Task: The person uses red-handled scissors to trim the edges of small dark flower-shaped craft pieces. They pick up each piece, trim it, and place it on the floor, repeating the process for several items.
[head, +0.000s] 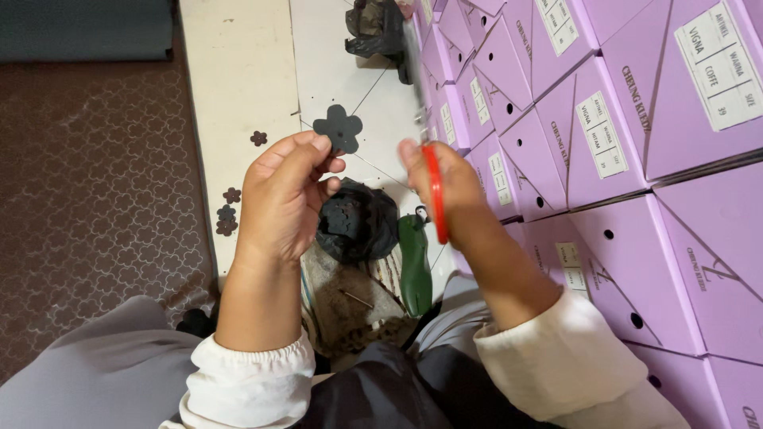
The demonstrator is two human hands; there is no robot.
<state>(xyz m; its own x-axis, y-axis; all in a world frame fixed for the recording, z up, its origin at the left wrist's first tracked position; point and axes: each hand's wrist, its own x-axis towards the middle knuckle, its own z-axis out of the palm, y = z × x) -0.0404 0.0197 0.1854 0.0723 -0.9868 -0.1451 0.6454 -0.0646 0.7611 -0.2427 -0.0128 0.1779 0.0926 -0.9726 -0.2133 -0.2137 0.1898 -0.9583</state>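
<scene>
White tile floor (334, 71); left hand (282, 199) fingers pinch black flower cutout (338, 127); right hand (449, 199) fingers grip red-handled scissors (435, 195).

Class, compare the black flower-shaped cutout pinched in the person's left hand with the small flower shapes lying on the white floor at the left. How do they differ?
The black flower cutout is held up by the left hand; the small flower pieces lie flat on the white floor. The cutout looks larger in the picture, and black, while the floor pieces look dark brownish. Both share a rounded, petalled flower outline.
</scene>
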